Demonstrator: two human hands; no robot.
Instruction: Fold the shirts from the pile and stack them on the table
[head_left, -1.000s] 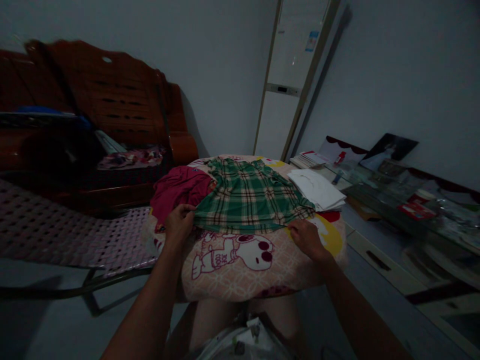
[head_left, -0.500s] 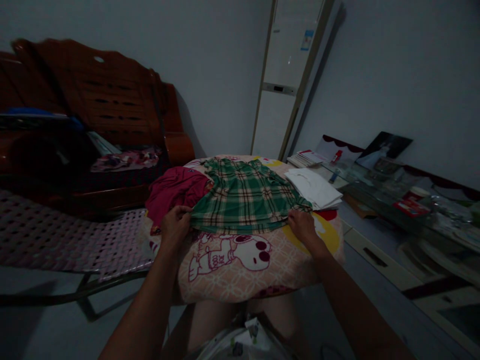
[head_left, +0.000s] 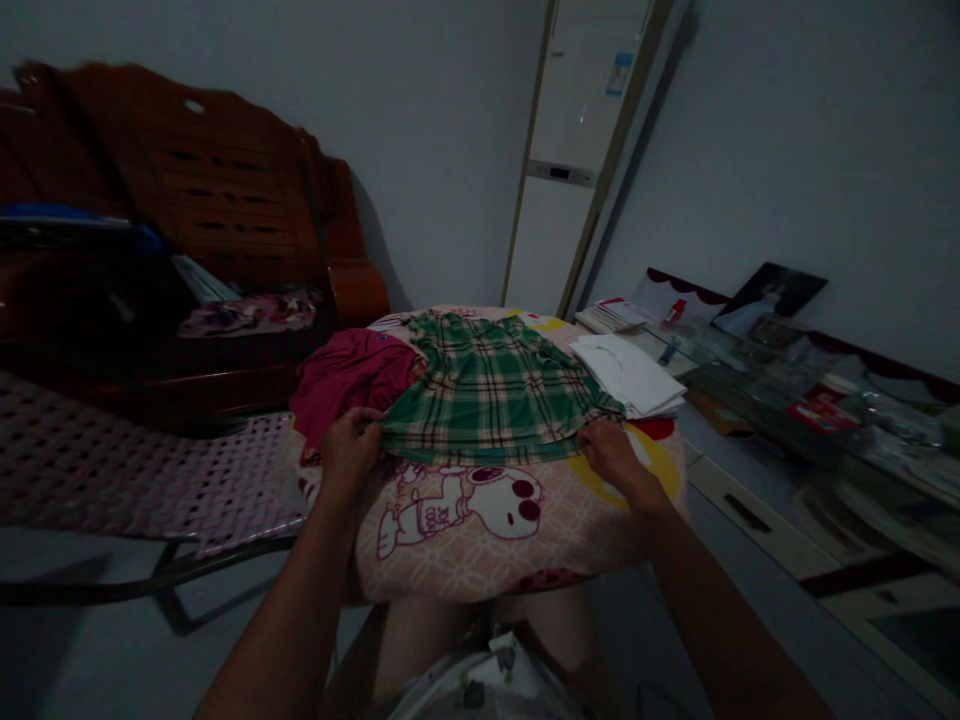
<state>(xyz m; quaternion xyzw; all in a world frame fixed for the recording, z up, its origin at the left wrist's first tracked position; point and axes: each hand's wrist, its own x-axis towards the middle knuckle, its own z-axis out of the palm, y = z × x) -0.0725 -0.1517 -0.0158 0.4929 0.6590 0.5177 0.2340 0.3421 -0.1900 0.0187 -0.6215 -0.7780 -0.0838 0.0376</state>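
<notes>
A green plaid garment lies spread flat on a table covered by a pink cloth with a cartoon dog print. My left hand pinches its near left corner. Its near right corner is gripped in the closed fingers of my right hand. Beside my left hand a crumpled magenta garment rests on the table's left side. Folded white cloth lies at the right, just beyond my right hand, touching or close to the plaid garment's edge.
A woven lounge chair stands at the left, with a wooden sofa holding clothes behind it. On the right is a glass-topped cabinet with papers, a picture and boxes. A tall white air conditioner stands at the back.
The view has shifted very slightly. Both hands keep their hold on the near corners, and the plaid garment lies almost as before.
</notes>
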